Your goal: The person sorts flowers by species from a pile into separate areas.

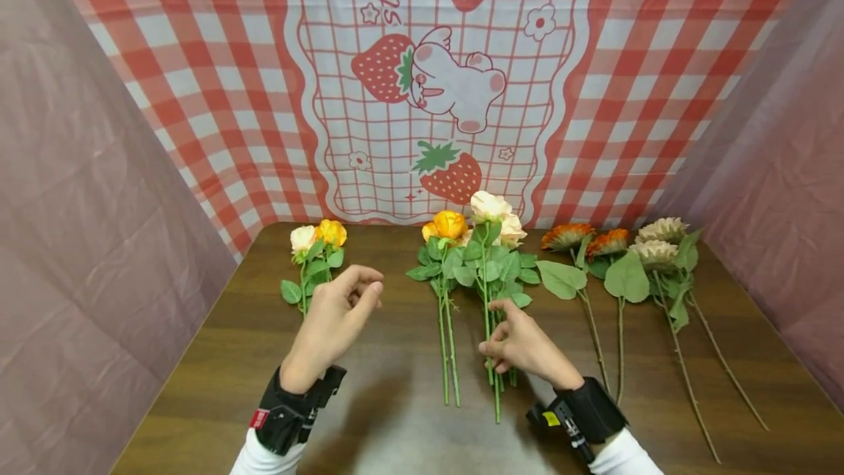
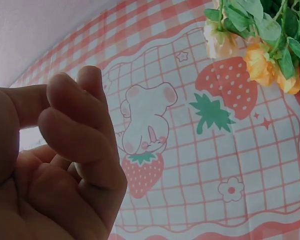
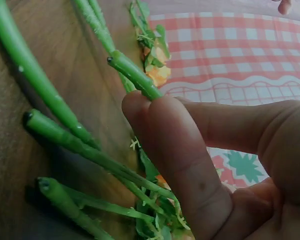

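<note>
Between thumb and fingertips, my right hand [image 1: 525,343] pinches the green stem [image 3: 131,75] of a cream rose [image 1: 489,206] near its cut end. The bloom points toward the back of the table, above other cream roses [image 1: 513,230] whose stems lie under it. My left hand [image 1: 334,317] hovers over the left half of the table with loosely bent fingers and nothing in them. Just behind it lie a cream rose [image 1: 303,239] and an orange rose [image 1: 331,232], their lower stems hidden by that hand. Orange roses [image 1: 450,225] lie between the hands.
At the right lie orange flowers [image 1: 608,242] and pale beige flowers [image 1: 657,253] with long brown-green stems. The dark wooden table [image 1: 217,358] ends at a red-checked strawberry cloth [image 1: 455,83]. Pinkish drapes [image 1: 99,167] hang on both sides.
</note>
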Available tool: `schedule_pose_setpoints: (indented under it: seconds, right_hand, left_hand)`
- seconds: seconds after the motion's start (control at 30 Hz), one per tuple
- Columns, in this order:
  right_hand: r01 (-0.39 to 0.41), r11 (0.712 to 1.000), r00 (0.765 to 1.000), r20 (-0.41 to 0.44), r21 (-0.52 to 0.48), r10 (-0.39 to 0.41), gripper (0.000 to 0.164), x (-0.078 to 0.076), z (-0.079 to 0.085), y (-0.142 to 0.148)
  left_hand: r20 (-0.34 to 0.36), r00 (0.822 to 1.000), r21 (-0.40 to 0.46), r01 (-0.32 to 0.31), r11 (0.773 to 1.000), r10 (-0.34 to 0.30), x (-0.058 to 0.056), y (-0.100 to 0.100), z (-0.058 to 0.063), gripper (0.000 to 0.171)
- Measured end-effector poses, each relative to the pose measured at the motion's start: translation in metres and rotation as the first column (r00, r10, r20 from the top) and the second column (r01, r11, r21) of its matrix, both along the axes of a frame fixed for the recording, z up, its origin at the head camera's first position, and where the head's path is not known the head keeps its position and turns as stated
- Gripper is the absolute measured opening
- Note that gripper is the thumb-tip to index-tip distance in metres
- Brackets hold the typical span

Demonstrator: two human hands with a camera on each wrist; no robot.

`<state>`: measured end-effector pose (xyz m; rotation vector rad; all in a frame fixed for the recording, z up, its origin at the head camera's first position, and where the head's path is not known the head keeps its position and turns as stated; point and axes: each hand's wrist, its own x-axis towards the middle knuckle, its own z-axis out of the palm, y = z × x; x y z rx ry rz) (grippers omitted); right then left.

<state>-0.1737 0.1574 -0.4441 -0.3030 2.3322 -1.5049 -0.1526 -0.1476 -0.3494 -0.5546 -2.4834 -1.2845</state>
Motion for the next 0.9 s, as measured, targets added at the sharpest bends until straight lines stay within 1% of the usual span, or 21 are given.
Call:
schedule_pose_setpoints:
  seconds: [0.2, 0.37, 0.63, 0.7, 0.83, 0.9]
  right_hand:
    - [0.017, 1.0, 1.0, 0.023, 0.001, -0.017, 0.077, 0.0003, -0.0041, 0.0004]
    - [0.033, 0.999, 0.998, 0.053, -0.01, -0.032, 0.069, 0.0013, -0.0035, 0.0001]
    - [0.031, 0.999, 0.995, 0.091, 0.03, -0.033, 0.057, 0.0018, -0.0032, -0.0018]
    - [0.031, 0.999, 0.995, 0.092, 0.04, -0.035, 0.052, 0.0021, -0.003, -0.0026]
    - [0.024, 0.997, 0.997, 0.072, 0.076, -0.029, 0.025, 0.0023, -0.0034, -0.0041]
    - [0.007, 0.995, 0.999, 0.05, 0.1, -0.012, 0.017, 0.0022, -0.0042, -0.0046]
  left_hand:
    - [0.012, 1.0, -0.024, 0.014, 1.0, -0.014, 0.0005, 0.0006, -0.0015, 0.009]
    - [0.019, 0.999, -0.04, 0.031, 0.999, -0.03, 0.0005, 0.0018, -0.0032, 0.007]
    - [0.031, 0.998, -0.047, 0.053, 0.997, -0.052, -0.0012, 0.0043, -0.005, 0.006]
    - [0.04, 0.997, -0.045, 0.061, 0.997, -0.059, -0.0012, 0.0049, -0.0049, 0.007]
    - [0.048, 0.997, -0.046, 0.07, 0.997, -0.068, -0.0002, 0.0063, -0.0039, 0.009]
    - [0.058, 0.996, -0.056, 0.07, 0.996, -0.067, 0.0, 0.0067, -0.0041, 0.008]
